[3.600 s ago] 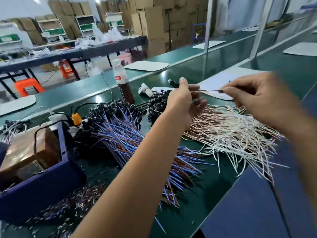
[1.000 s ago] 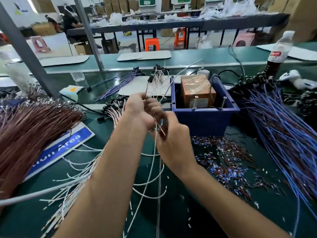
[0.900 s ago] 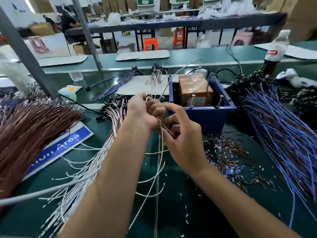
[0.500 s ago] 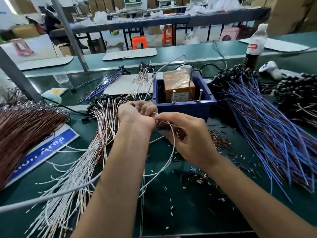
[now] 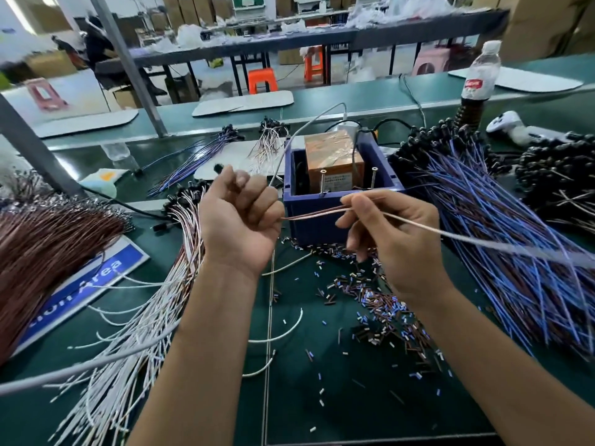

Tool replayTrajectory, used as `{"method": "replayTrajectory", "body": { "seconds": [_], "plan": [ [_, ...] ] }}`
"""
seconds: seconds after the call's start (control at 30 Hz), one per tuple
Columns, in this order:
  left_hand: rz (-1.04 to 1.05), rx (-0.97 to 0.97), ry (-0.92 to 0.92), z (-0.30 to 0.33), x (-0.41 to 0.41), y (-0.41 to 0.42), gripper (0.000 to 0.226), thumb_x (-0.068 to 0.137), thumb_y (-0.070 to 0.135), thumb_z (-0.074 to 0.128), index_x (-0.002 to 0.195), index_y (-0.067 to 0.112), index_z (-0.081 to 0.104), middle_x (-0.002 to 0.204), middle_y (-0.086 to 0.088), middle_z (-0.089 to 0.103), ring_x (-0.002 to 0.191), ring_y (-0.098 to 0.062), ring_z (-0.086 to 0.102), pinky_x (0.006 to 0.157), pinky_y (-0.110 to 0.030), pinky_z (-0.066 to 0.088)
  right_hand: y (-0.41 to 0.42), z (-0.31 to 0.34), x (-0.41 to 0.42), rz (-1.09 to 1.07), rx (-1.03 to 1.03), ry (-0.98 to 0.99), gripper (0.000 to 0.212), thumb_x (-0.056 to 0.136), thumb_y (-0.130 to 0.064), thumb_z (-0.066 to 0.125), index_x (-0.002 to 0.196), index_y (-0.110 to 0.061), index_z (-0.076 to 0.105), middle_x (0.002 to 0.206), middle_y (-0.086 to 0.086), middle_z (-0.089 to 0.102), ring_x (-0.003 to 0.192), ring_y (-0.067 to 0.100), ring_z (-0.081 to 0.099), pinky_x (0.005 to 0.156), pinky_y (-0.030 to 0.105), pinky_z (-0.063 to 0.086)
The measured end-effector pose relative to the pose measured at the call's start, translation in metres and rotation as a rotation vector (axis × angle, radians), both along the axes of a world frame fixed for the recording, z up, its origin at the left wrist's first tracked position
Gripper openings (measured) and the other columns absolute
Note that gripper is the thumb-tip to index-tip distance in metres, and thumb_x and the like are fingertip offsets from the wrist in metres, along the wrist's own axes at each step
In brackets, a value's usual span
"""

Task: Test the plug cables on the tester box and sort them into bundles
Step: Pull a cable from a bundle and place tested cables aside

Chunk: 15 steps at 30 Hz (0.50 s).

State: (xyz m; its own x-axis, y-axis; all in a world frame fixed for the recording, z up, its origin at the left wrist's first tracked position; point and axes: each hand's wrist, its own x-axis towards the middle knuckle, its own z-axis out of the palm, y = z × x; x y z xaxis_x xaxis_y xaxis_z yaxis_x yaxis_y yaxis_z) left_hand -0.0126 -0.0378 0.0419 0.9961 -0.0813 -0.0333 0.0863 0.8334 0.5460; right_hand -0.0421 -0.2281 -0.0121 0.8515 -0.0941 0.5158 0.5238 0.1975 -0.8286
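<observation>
Now both hands clamped on 1 cable (image 5: 317,214), left hand (image 5: 240,217) fisted, right hand (image 5: 391,233) pinching

It's a factory work room. Long green tables (image 5: 370,98) w/ piles of wires (image 5: 515,226), stacked boxes (image 5: 541,24) & stools (image 5: 262,80) at the back.

Blue tester box (image 5: 325,220), orange block (image 5: 333,160), blue-purple cables (image 5: 502,226), green table (image 5: 322,397).

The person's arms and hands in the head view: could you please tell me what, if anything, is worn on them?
Nothing shows on either. The left hand and right hand are bare, with no gloves, and no ring, watch or wrist strap is visible. Both forearms are uncovered right down to the frame's bottom edge; no sleeve appears.
</observation>
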Motion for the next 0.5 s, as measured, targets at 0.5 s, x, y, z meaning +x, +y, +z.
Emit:
{"method": "replayTrajectory", "body": {
  "seconds": [0.5],
  "plan": [
    [0.349,1.590,-0.921,-0.079,-0.015,-0.076,0.011,0.092,0.013,0.071,0.100,0.015,0.064,0.085,0.004,0.072,0.072,-0.010,0.063,0.065,-0.028,0.050,-0.063,-0.018,0.002,-0.087,-0.317,0.144,0.007,0.091,-0.010,0.074,0.087,-0.008,0.079,0.064,0.014,0.069,0.044,0.024,0.059,0.041,0.027,0.048]
  ]
}}
